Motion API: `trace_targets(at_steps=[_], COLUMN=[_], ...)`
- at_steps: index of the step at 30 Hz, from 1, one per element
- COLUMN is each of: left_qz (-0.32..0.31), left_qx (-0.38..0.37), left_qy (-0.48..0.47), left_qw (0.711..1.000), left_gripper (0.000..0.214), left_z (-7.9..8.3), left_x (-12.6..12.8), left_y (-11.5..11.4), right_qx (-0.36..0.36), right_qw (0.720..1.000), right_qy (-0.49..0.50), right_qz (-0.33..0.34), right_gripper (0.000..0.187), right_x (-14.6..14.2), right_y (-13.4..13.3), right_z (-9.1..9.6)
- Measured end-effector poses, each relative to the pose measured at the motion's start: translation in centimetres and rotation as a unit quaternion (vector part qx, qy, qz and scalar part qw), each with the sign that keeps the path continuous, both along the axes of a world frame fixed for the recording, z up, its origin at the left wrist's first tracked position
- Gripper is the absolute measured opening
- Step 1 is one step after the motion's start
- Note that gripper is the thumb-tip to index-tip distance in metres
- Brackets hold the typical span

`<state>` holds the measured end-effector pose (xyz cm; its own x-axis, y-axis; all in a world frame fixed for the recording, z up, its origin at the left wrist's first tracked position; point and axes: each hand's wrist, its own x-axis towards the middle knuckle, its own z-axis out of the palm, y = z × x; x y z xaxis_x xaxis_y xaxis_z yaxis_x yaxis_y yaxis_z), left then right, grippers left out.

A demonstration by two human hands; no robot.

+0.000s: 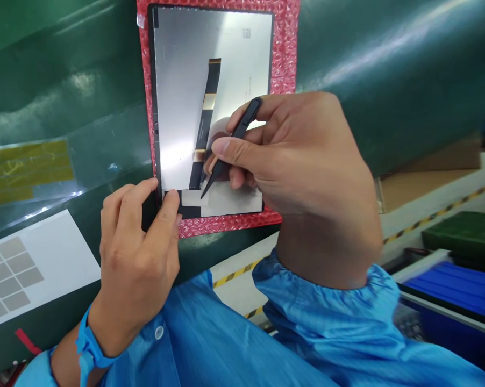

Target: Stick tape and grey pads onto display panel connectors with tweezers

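A display panel (182, 70) with a silvery back and a dark frame lies face down on a pink bubble-wrap sheet (285, 48). My left hand (140, 244) grips the panel's lower left corner, the thumb over its bottom edge and a fingertip against its side. Black tweezers (246, 119) are pinched in my right hand (302, 156), tip down at a pale strip (192, 198) along the panel's bottom edge. A dark flat ribbon cable (206, 118) runs up the panel's back. Next to it, a clear curled film is partly hidden by my right fingers.
Green matting (105, 70) covers the bench. To the left lie a clear sheet with yellow pieces (28, 164) and a white sheet of grey squares (61, 247). Beyond the bench edge are a cardboard box (432, 183) and a blue bin (460, 287).
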<state>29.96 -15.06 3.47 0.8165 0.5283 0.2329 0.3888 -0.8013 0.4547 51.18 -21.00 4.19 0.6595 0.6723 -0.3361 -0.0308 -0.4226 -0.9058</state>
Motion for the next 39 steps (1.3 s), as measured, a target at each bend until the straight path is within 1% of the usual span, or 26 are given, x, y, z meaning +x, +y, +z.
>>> trace_targets(at_steps=[7,11,13,16,18,20,24,26,30,34,39], left_qz=[-0.022,-0.022,-0.020,-0.019,-0.019,-0.017,-0.017,-0.018,-0.012,-0.007,-0.009], left_qx=[0.008,0.011,0.014,0.016,0.017,0.018,0.015,0.015,0.013,0.007,0.018], left_qy=[-0.006,-0.005,-0.003,-0.003,-0.002,-0.001,-0.002,0.001,0.003,-0.003,-0.016], left_qw=[1.000,1.000,1.000,1.000,1.000,1.000,1.000,1.000,1.000,1.000,1.000], left_gripper=[0.031,0.030,0.030,0.030,0.030,0.031,0.030,0.030,0.028,0.028,0.027], left_z=[0.00,-0.06,-0.10,-0.15,-0.14,-0.09,0.03,0.08,0.14,0.20,0.16], left_x=[0.00,-0.04,-0.07,-0.07,-0.05,-0.01,0.09,0.11,-0.03,-0.20,0.03], left_y=[0.08,0.08,0.05,0.01,-0.02,-0.04,-0.06,-0.06,-0.08,-0.08,0.00], right_qx=[0.003,-0.006,-0.006,0.015,0.025,0.034,0.081,0.091,0.075,0.053,0.031], right_qw=[1.000,1.000,1.000,0.999,0.999,0.999,0.997,0.996,0.997,0.999,0.999], right_qy=[-0.014,-0.014,-0.013,-0.006,-0.002,-0.001,0.013,0.012,-0.005,0.007,0.002], right_qz=[0.011,0.004,0.011,0.032,0.032,0.021,-0.006,-0.014,-0.008,0.002,-0.021], right_gripper=[0.023,0.023,0.024,0.024,0.026,0.027,0.025,0.024,0.026,0.030,0.032], right_x=[0.05,0.06,0.18,0.34,0.31,0.14,-0.31,-0.39,-0.23,-0.13,-0.47], right_y=[-0.20,-0.11,-0.21,-0.48,-0.61,-0.65,-0.61,-0.61,-0.64,-0.45,0.08], right_z=[0.09,0.07,-0.08,-0.33,-0.39,-0.37,-0.30,-0.36,-0.49,-0.27,0.36])
